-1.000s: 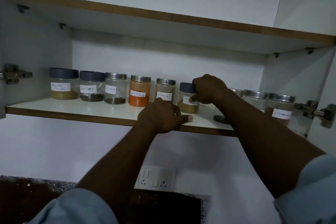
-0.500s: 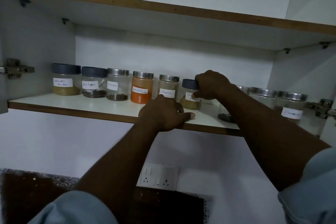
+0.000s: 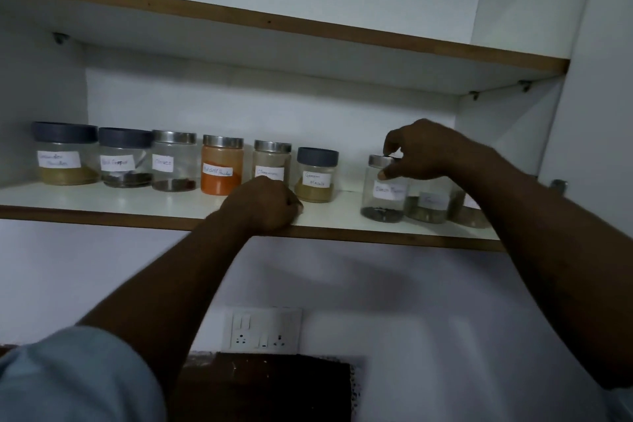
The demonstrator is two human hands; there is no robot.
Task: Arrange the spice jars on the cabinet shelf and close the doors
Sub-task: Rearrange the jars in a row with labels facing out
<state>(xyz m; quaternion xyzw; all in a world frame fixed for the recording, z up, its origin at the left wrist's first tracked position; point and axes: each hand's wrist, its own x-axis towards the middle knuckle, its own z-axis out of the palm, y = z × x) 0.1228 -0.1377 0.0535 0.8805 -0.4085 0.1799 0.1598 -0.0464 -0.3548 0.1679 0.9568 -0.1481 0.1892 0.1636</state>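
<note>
Several labelled spice jars stand in a row along the white cabinet shelf (image 3: 102, 200). Among them are an orange powder jar (image 3: 222, 166) and a blue-lidded garam masala jar (image 3: 317, 175). Right of a gap, a steel-lidded jar of dark seeds (image 3: 383, 193) stands near the shelf's front. My right hand (image 3: 419, 151) pinches that jar's lid from above. My left hand (image 3: 265, 204) rests as a fist on the shelf's front edge, in front of the cinnamon jar (image 3: 272, 161), holding nothing. Two more jars (image 3: 430, 204) behind the right forearm are partly hidden.
An upper shelf (image 3: 274, 24) hangs above the jars. The right cabinet door (image 3: 596, 79) stands open at the right edge. A wall socket plate (image 3: 262, 331) sits below the shelf, above a dark counter (image 3: 267, 387).
My right hand let go of the blue-lidded garam masala jar and moved right onto the steel-lidded dark seed jar. The left fist stayed on the shelf edge. The camera shifted.
</note>
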